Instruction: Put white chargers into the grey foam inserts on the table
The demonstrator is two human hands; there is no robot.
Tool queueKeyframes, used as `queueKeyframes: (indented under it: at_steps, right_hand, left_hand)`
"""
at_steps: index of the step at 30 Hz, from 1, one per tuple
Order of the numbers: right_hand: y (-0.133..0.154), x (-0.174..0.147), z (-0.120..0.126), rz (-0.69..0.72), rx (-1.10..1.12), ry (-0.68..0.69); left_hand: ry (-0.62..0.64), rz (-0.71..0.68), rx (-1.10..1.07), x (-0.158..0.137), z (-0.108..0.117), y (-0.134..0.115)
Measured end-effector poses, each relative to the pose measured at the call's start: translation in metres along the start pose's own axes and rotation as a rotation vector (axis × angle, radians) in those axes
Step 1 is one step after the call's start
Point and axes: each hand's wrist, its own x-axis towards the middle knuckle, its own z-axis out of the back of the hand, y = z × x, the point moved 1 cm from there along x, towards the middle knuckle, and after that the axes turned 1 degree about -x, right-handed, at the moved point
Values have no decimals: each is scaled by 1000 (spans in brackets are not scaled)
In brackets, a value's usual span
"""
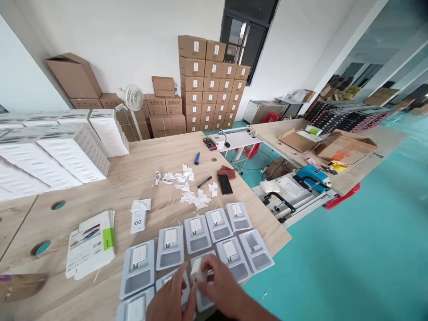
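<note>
Grey plastic trays [170, 263] lie in rows at the table's near edge, most with a white plug adapter [139, 255] in the upper recess. My right hand [223, 283] pinches another white plug adapter [197, 269] over a tray in the near row, its fingers hiding part of the block. Close beside it on the left is my left hand [172, 294], thumb and forefinger spread, the thumb tip near the adapter; whether it touches cannot be made out. In the tray at the right end [264, 263], no white block shows in the upper recess.
Beyond the trays lie loose white pieces [199, 199], a black phone [225, 184], a marker [204, 182], a blue cutter [197, 158] and a white cable [162, 179]. Flat printed box sleeves [92, 244] and white cards [138, 218] lie left; stacked white boxes [67, 151] stand behind.
</note>
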Motion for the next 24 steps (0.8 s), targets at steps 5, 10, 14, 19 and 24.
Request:
queueKeyframes:
  at_steps: [5,10,14,19,24]
  right_hand:
    - [-114,15,186,-10,-417,-133]
    - [-183,29,265,151,-521,25]
    - [-203,39,266,310,-569,162]
    - [-217,40,265,361,-630,177]
    - [-206,52,270,323,-595,124]
  left_hand:
    - [190,146,-126,23,-54,-76]
    - [236,239,-118,27,-98,-109]
    - [234,337,-211,23,-120,-118]
    - [196,416,-358,19,-135,-118]
    - [138,451,-462,10,-139,-100]
